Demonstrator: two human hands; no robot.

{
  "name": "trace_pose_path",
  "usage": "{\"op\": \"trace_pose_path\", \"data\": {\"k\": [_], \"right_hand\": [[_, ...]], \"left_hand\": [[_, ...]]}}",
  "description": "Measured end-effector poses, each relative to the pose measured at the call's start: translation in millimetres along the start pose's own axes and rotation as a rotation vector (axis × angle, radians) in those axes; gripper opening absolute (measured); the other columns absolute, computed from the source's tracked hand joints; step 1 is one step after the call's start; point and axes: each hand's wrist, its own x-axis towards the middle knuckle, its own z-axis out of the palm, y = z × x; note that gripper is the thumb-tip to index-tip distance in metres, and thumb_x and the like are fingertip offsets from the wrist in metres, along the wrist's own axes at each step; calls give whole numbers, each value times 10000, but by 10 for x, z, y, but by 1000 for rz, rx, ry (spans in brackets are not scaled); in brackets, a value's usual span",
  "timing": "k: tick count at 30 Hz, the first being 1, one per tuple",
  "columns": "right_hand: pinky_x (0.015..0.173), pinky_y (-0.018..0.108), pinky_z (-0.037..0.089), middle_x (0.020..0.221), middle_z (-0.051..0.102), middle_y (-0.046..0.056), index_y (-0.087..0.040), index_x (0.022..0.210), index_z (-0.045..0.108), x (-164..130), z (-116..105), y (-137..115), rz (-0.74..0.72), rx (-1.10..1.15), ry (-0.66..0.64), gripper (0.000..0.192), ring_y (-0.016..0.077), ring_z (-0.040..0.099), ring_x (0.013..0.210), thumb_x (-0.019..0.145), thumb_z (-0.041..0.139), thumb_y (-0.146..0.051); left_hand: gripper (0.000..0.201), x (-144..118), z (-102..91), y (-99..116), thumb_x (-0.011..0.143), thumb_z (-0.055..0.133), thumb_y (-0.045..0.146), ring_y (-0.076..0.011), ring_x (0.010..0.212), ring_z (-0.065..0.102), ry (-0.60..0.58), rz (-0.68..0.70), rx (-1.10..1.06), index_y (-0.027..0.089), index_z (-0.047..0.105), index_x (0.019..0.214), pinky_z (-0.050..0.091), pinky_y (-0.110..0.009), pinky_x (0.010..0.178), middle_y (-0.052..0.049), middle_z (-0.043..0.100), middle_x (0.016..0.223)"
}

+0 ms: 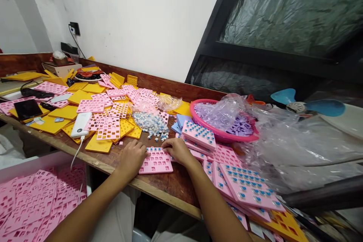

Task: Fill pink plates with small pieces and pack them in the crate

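A pink keyboard case (155, 167) lies flat near the table's front edge, with small blue-topped key switches (155, 149) along its far row and square holes below. My left hand (132, 158) has its fingers curled against the left edge of the case, gripping it. My right hand (179, 150) is closed in a pinch at the far right corner of the case; whatever sits between its fingertips is hidden. Just beyond the case is a heap of loose blue-and-white key switches (150, 123), partly in a clear bag.
Stacked pink cases with switches (246, 183) stand on the right, beside a pink basket (195, 115) of purple pieces. Yellow cases (99, 143), pink plates (109, 127) and a white power bank (81, 125) lie left. A bin of pink plates (34, 200) stands below.
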Motion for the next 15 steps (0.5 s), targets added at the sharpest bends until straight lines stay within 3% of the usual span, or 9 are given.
{"op": "trace_pose_path", "data": {"k": [7,11,15], "right_hand": [[765,246,499,880,787,31,-213,850,793,-76,52,-96,-17,-81,-16,274,185,720,825,788,603,-26],[798,267,508,996,775,43,-209,1052,760,-93,93,-141,-73,-39,5,235,191,709,879,859,635,-160],[950,311,484,1234,706,85,-199,1257,675,5,192,-151,-80,-148,120,359,207,657,1083,947,504,-143]], "left_hand": [[156,-90,-10,-59,919,661,338,-239,952,558,19,-109,-60,208,720,857,404,-356,802,-58,670,954],[167,-181,-21,-130,929,648,350,-219,913,579,24,-135,-128,217,734,876,409,-342,808,-48,681,922],[175,-189,-105,-210,922,650,356,-207,882,613,-28,-89,-188,222,750,870,416,-320,774,-51,684,901]]}}
